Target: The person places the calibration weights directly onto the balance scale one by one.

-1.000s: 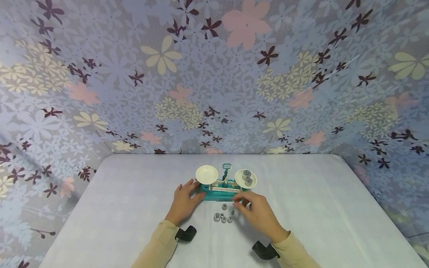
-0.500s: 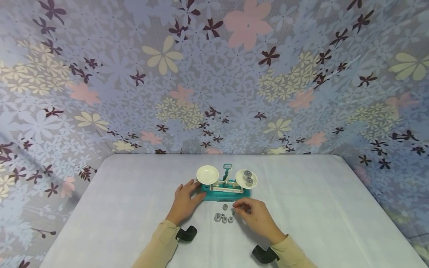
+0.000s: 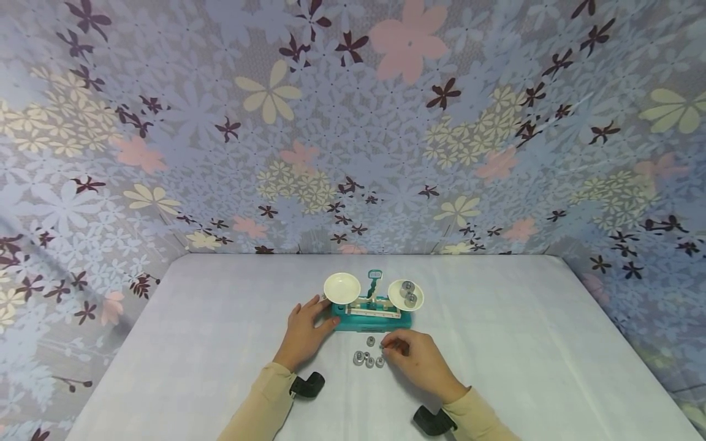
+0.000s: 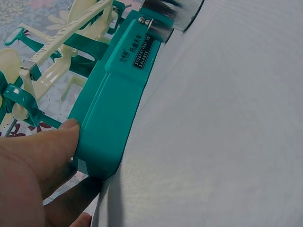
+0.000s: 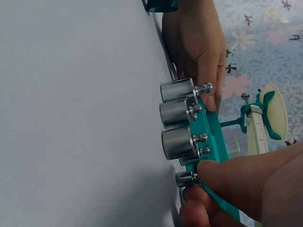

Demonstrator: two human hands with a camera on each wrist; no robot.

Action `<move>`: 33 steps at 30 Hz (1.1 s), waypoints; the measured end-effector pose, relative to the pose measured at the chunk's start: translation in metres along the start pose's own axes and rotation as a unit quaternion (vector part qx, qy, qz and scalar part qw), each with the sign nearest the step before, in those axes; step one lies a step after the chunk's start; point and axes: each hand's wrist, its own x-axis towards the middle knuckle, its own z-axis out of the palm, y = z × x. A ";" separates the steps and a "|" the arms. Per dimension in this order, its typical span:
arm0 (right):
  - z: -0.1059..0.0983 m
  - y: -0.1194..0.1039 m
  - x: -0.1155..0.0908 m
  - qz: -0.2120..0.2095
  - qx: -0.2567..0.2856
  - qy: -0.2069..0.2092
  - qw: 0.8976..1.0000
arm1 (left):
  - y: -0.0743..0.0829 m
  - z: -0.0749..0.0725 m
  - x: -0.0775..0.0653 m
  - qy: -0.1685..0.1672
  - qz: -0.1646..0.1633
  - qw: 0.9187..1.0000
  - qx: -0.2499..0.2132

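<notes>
A teal balance scale (image 3: 372, 323) with two white pans stands on the table. My left hand (image 3: 303, 331) holds the left end of its base, with the thumb (image 4: 61, 137) on the front edge. Two metal weights (image 3: 408, 286) sit in the right pan (image 3: 394, 301); the left pan (image 3: 342, 288) holds nothing. In front of the base, my right hand (image 3: 416, 361) pinches a small metal weight (image 5: 185, 178) between thumb and index finger, low at the table. Several other knobbed weights (image 3: 359, 358) stand just left of these fingertips.
A white cloth covers the table (image 3: 231, 306). Flowered fabric (image 3: 353, 153) rises behind it and at both sides. Dark wrist mounts (image 3: 309, 384) sit below both hands.
My right hand has come down and toward me from the front of the scale base to the small weight, and its fingertips have closed on it. The left hand stays on the base.
</notes>
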 end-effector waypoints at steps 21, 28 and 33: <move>-0.003 -0.005 -0.001 -0.031 -0.034 0.022 0.999 | -0.003 0.003 0.000 0.002 0.004 1.000 0.008; -0.012 -0.015 -0.002 -0.027 -0.044 0.035 0.998 | -0.002 0.002 0.000 0.003 0.008 1.000 0.006; -0.020 -0.020 0.000 -0.043 -0.047 0.051 0.997 | -0.002 0.002 0.000 0.003 0.004 1.000 0.005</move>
